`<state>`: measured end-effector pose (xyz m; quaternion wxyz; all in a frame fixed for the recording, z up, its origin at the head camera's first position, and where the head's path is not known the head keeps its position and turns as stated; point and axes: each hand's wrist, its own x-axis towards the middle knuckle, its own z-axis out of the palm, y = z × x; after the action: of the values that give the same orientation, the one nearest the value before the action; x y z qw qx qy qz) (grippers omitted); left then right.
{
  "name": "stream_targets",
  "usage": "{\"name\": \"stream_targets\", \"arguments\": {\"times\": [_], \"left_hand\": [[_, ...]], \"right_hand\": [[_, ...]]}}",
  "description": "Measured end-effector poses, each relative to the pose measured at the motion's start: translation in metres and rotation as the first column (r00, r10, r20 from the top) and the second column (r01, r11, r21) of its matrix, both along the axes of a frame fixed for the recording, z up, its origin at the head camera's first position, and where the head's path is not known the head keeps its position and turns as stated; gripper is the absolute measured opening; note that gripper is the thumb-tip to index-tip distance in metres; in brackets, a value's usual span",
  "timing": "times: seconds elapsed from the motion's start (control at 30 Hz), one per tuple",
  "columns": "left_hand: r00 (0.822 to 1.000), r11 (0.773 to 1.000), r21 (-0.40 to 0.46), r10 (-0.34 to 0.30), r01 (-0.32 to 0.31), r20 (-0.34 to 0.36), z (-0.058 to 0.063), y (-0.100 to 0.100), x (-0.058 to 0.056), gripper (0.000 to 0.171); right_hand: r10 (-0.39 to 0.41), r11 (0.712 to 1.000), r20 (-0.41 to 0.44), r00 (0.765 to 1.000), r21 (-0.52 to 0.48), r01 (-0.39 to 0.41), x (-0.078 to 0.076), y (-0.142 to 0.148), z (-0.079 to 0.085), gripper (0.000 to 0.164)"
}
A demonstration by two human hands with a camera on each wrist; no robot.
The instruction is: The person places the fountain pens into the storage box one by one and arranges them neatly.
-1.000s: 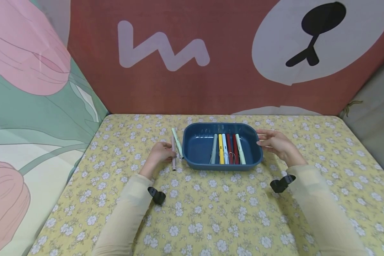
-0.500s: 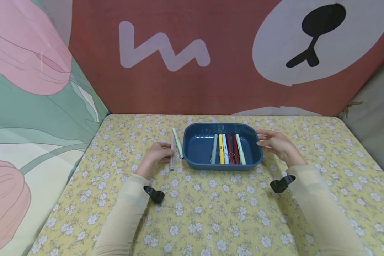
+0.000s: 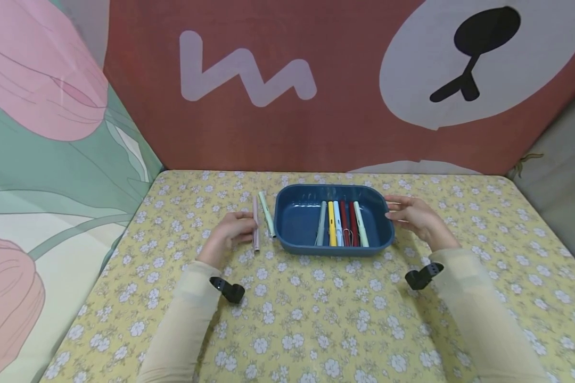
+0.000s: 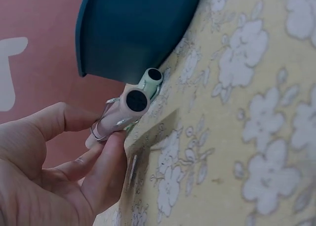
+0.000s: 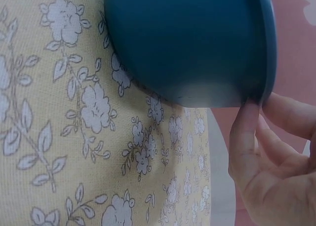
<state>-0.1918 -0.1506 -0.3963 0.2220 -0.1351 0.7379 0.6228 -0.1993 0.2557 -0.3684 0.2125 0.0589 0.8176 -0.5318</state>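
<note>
My left hand (image 3: 230, 230) pinches a pale pink pen (image 4: 136, 101) between thumb and fingers, left of the tray. The pen's round end and wire clip face the left wrist camera, and a shadow lies on the cloth below it. Between it and the tray, a light green pen (image 3: 267, 214) lies on the table. The blue tray (image 3: 294, 213) holds several pens side by side, among them a yellow pen (image 3: 332, 226) and a pale blue one (image 3: 337, 223). With outstretched fingers and thumb, my right hand (image 3: 416, 215) touches the tray's right end at the rim.
A yellow flowered cloth (image 3: 316, 319) covers the table. Behind it rises a red-brown printed fabric backdrop (image 3: 287, 138), with a floral fabric (image 3: 52, 213) at the left. A black wrist camera (image 3: 227, 290) sits on the left sleeve and another wrist camera (image 3: 424, 275) on the right.
My left hand has drawn the pink pen a little to the left, away from the green pen. The right hand and the tray have stayed in place.
</note>
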Motion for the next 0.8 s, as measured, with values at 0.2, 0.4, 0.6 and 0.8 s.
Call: {"name": "stream_targets", "arguments": {"times": [0.2, 0.4, 0.6, 0.8], "left_hand": [[0.999, 0.997, 0.066, 0.037, -0.036, -0.011, 0.002, -0.001, -0.001, 0.055], [0.993, 0.982, 0.154, 0.114, -0.106, -0.044, 0.007, -0.001, -0.001, 0.056], [0.989, 0.97, 0.212, 0.132, -0.117, -0.059, 0.011, -0.001, -0.001, 0.059], [0.987, 0.96, 0.25, 0.147, -0.126, -0.068, 0.015, 0.002, -0.001, 0.06]], "right_hand": [[-0.016, 1.0, 0.008, 1.0, -0.008, 0.016, 0.001, 0.0, 0.0, 0.062], [-0.014, 1.0, 0.009, 1.0, -0.009, 0.014, 0.001, 0.0, 0.0, 0.062], [-0.012, 1.0, 0.009, 1.0, -0.011, 0.012, 0.0, -0.001, -0.001, 0.062], [-0.011, 1.0, 0.006, 1.0, -0.009, 0.011, -0.001, 0.0, -0.001, 0.062]]}}
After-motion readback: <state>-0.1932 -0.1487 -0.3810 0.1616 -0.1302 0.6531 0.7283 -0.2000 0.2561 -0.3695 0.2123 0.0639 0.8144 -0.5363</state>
